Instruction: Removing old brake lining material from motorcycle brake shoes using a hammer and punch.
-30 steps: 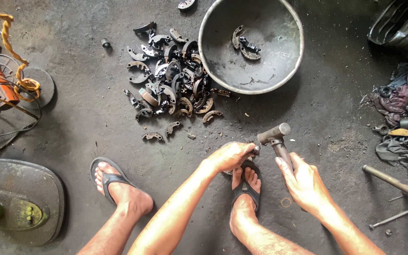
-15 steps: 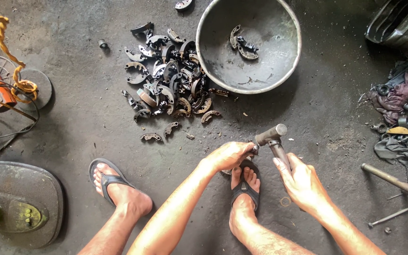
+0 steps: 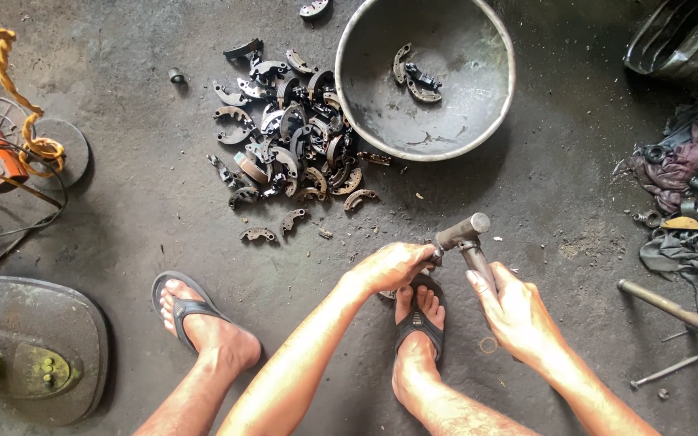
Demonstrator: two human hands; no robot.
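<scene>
My right hand (image 3: 517,313) grips the handle of a metal hammer (image 3: 464,236), its head just above my toes. My left hand (image 3: 391,266) is closed on a small dark part held against the floor by my right foot (image 3: 418,323); the part is mostly hidden by the fingers. The hammer head touches or nearly touches the spot beside my left fingers. A heap of curved dark metal shoes (image 3: 292,137) lies on the concrete ahead. A large round metal basin (image 3: 349,89) beside it holds two or three of the same parts (image 3: 415,77).
My left foot (image 3: 203,327) in a sandal rests to the left. A flat metal plate (image 3: 34,343) lies at lower left, orange tool and rope (image 3: 10,137) at far left. Rags and small parts (image 3: 688,202) and metal rods (image 3: 680,311) lie right.
The hammer head has dropped slightly toward my left hand and foot; both hands stay in place on the hammer and the part.
</scene>
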